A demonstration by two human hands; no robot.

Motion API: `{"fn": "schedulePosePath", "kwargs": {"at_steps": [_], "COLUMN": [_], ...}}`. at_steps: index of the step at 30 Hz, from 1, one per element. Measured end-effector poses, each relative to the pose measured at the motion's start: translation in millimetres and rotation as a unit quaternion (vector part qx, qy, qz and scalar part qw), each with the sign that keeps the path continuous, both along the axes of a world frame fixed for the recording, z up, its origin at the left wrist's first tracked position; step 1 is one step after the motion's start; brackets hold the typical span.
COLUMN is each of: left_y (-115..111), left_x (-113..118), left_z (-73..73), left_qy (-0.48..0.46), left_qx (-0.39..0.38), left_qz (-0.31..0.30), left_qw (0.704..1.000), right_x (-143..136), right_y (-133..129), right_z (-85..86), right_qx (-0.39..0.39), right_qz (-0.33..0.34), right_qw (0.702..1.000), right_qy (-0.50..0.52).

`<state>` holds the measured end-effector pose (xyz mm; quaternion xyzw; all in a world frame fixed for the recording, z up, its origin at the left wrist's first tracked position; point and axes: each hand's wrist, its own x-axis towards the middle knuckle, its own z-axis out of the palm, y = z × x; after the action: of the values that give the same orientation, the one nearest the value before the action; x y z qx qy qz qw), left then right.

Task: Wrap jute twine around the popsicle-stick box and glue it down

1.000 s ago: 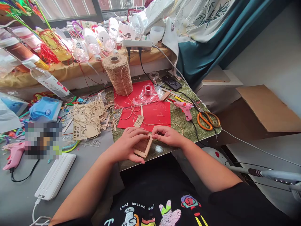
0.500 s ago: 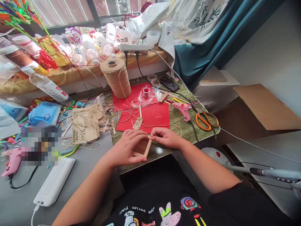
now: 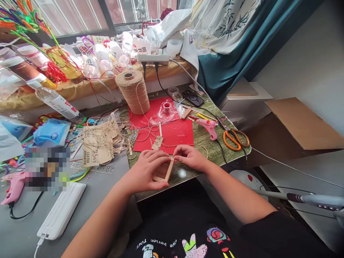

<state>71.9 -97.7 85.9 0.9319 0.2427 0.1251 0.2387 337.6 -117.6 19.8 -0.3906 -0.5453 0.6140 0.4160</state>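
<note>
A small shallow wooden box (image 3: 169,170) with raised sides rests at the near edge of the green table. My left hand (image 3: 146,167) is wrapped over its left side, thumb at the near corner and fingers along the far side. At the far right corner, my right hand (image 3: 188,157) has thumb and forefinger pinched together; whatever sits between those fingertips is too small to make out. Just beyond the hands lie a red sheet (image 3: 177,134) and a scrap of printed sandpaper (image 3: 157,142). Twine (image 3: 185,143) runs across the sheet behind my right hand.
A big twine spool (image 3: 133,92) stands at the back. To the right are a pink glue gun (image 3: 208,128) with its cord and orange-handled scissors (image 3: 233,139). Tangled twine and sandpaper pieces (image 3: 98,143) lie left, near a white power bank (image 3: 61,211). A phone (image 3: 193,98) lies at the back.
Both hands keep nearly the same hold at the wooden box. The right fingertips have shifted very slightly at its corner, and the view has moved a little.
</note>
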Motion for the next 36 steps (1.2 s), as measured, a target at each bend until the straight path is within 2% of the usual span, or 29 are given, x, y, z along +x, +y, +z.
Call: {"fn": "schedulePosePath", "kwargs": {"at_steps": [8,16,30,34,36], "left_y": [-1,4,23,25,26], "left_x": [3,4,13,14,14], "left_z": [9.6,7.3,14.3,12.7,12.4], "left_qy": [0.040,0.063,0.086,0.071,0.070], "left_qx": [-0.017,0.000,-0.005,-0.024,-0.033], "left_qz": [-0.002,-0.017,-0.061,-0.067,-0.073], "left_qw": [0.999,0.998,0.994,0.995,0.994], "right_x": [-2,-4,-4,-5,-4], "right_y": [5,5,7,5,1], "right_z": [-7.9,-14.2,-19.8,-17.1,-10.0], "right_qx": [0.010,-0.002,-0.011,0.010,0.069], "right_qz": [-0.039,-0.037,-0.034,-0.043,-0.073], "right_qw": [0.999,0.999,0.998,0.999,0.994], "right_qy": [0.008,0.032,0.050,0.020,-0.034]}}
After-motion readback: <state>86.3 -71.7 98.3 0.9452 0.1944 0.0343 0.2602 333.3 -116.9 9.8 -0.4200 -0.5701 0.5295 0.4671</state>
